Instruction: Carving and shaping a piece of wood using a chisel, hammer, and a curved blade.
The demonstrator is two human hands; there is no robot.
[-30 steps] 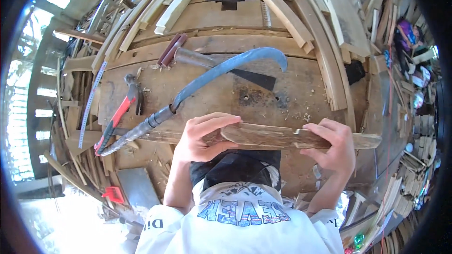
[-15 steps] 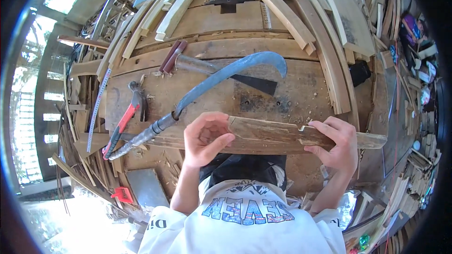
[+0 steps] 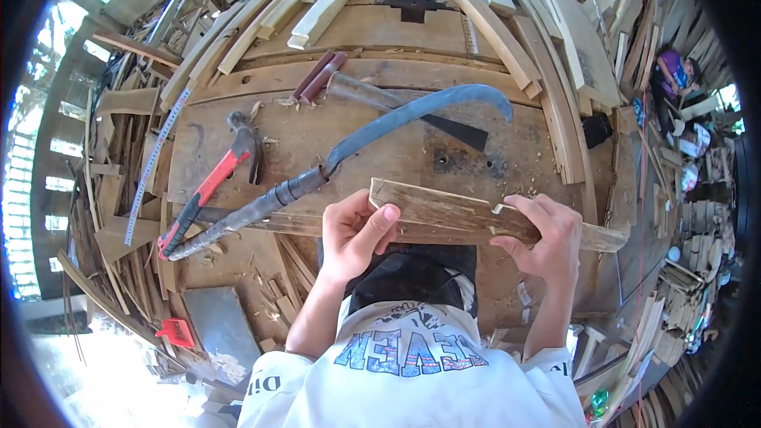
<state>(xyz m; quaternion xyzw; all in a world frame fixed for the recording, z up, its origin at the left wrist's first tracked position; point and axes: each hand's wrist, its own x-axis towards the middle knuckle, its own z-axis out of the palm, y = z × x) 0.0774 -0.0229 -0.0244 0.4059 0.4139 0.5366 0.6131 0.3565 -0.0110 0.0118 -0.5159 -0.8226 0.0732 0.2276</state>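
Note:
A rough, brown-streaked wooden board (image 3: 448, 210) with a small notch in its upper edge lies across the front of my body. My left hand (image 3: 349, 242) holds its left end, thumb in front and fingers partly hidden behind. Near the notch, my right hand (image 3: 551, 238) grips the board between fingers and thumb. Beyond it on the workbench (image 3: 317, 123) rests a billhook (image 3: 396, 117) with a curved blade and a long dark handle. To the left of that lies a claw hammer (image 3: 204, 190) with a red and black handle.
Behind the billhook lies a flat, dark-bladed tool (image 3: 456, 131) beside two dark red rods (image 3: 321, 79). A toothed saw blade (image 3: 416, 4) pokes up at the far side. Long timber pieces (image 3: 495, 36) flank the bench. A red dustpan-like piece (image 3: 176, 333) lies low on the left.
The board's left end has risen, tilting it down to the right. My left hand has closed its thumb over that end. The view has shifted slightly.

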